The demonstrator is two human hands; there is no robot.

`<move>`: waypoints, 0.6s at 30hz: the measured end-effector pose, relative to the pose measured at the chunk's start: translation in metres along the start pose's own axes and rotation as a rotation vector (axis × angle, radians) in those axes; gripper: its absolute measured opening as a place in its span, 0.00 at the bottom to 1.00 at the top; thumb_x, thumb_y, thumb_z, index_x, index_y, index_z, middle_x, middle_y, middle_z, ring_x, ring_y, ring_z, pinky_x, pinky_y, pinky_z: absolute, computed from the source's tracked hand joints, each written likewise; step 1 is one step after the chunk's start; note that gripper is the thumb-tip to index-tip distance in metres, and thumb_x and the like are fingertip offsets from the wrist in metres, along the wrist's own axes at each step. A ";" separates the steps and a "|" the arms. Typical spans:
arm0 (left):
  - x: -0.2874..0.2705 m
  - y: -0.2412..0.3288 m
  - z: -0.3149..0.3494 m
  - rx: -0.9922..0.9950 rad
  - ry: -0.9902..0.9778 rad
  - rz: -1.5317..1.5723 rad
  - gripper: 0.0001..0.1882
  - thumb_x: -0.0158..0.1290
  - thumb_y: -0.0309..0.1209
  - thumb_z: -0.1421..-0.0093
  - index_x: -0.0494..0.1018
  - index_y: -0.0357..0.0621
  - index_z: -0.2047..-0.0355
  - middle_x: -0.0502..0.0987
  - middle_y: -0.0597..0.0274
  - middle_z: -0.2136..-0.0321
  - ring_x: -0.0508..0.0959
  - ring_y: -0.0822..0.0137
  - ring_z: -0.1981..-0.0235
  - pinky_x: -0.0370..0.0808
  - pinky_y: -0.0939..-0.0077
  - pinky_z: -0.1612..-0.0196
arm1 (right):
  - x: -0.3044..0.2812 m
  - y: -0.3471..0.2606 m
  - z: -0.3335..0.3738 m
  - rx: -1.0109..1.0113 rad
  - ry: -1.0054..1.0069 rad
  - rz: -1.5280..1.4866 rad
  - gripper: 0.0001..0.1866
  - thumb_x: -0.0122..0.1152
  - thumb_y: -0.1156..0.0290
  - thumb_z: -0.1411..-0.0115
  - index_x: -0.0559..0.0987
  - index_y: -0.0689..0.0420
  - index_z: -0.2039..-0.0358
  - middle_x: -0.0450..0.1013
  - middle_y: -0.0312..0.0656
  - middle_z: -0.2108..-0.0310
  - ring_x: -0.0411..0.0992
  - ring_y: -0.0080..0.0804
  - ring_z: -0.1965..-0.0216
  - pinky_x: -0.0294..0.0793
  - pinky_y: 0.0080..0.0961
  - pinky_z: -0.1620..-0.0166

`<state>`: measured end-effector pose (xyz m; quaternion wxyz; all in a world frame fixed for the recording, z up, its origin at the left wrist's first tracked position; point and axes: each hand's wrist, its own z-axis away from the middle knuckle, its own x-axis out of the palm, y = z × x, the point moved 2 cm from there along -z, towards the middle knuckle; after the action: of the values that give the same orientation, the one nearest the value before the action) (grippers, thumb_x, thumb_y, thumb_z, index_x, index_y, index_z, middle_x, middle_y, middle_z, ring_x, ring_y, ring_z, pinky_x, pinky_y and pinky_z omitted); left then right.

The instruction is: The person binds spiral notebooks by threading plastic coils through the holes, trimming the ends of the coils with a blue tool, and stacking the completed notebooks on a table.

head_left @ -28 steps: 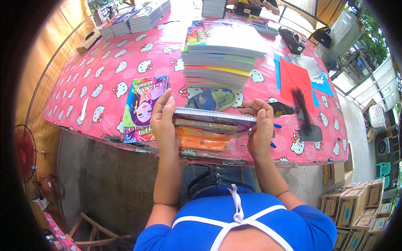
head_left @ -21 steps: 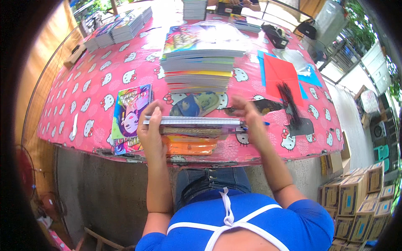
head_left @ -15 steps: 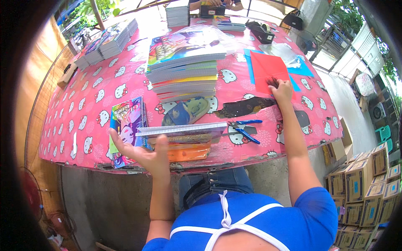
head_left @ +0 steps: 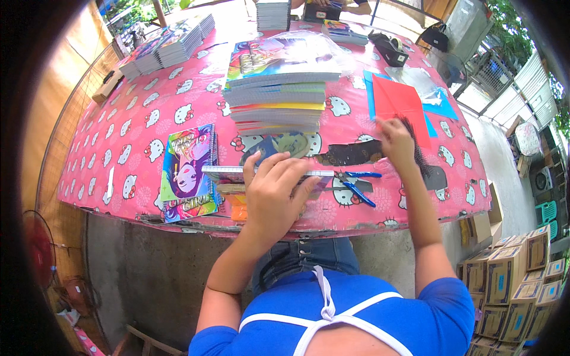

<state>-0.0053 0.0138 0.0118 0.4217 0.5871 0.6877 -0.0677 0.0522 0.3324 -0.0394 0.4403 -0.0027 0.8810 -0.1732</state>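
My left hand (head_left: 274, 187) lies over a thin block of grid-lined pages (head_left: 222, 170) near the table's front edge, fingers hooked over its top and thumb at its near side. Orange and brown layers (head_left: 238, 212) show beneath it. My right hand (head_left: 396, 142) is pinched on a black spiral binding coil (head_left: 419, 155), which trails down beside the wrist. It hovers by the lower left of a red sheet (head_left: 399, 102) lying on blue sheets (head_left: 440, 111). Blue-handled pliers (head_left: 360, 191) rest between my hands. Spiral notebooks (head_left: 189, 169) with a cartoon cover lie to the left.
A tall notebook stack (head_left: 276, 98) stands mid-table on a pink patterned cloth (head_left: 136, 157). More notebook stacks (head_left: 169, 50) and a black tape dispenser (head_left: 389, 49) are farther back. Another person's hands (head_left: 350, 5) show at the far edge. Cardboard boxes (head_left: 504, 273) are piled at right.
My left hand has come from open in the air onto the block of pages. My right hand has lifted the black coil off the red sheet and drawn it slightly nearer. The view has shifted.
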 end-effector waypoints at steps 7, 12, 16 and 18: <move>-0.001 0.004 -0.006 -0.010 0.166 0.063 0.08 0.65 0.34 0.52 0.81 0.48 0.71 0.78 0.67 0.72 0.76 0.65 0.64 0.61 0.58 0.44 | -0.053 -0.134 0.041 -0.015 -0.181 -0.672 0.14 0.69 0.75 0.51 0.84 0.56 0.61 0.75 0.40 0.71 0.72 0.27 0.71 0.70 0.22 0.68; -0.001 0.005 -0.002 -0.022 0.152 0.067 0.10 0.66 0.35 0.53 0.81 0.48 0.71 0.78 0.69 0.74 0.76 0.68 0.69 0.61 0.59 0.43 | -0.052 -0.131 0.031 -0.094 -0.119 -0.635 0.14 0.69 0.78 0.51 0.83 0.59 0.61 0.73 0.38 0.70 0.71 0.24 0.68 0.69 0.19 0.65; 0.001 0.005 -0.001 -0.005 0.178 0.075 0.11 0.67 0.36 0.54 0.81 0.48 0.71 0.78 0.68 0.75 0.75 0.68 0.70 0.60 0.58 0.42 | -0.051 -0.134 0.024 -0.136 -0.305 -0.737 0.11 0.66 0.77 0.48 0.83 0.59 0.62 0.74 0.40 0.70 0.72 0.28 0.69 0.71 0.23 0.65; 0.001 0.005 -0.001 -0.004 0.181 0.077 0.12 0.68 0.37 0.54 0.81 0.47 0.71 0.77 0.68 0.75 0.75 0.68 0.70 0.60 0.58 0.42 | -0.050 -0.129 0.017 -0.157 -0.406 -0.746 0.10 0.64 0.74 0.46 0.83 0.58 0.62 0.75 0.42 0.69 0.74 0.32 0.69 0.73 0.26 0.65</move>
<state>-0.0011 0.0166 0.0137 0.3614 0.6161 0.6998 0.0033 0.0771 0.2139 0.0293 0.5104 -0.3885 0.7257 -0.2487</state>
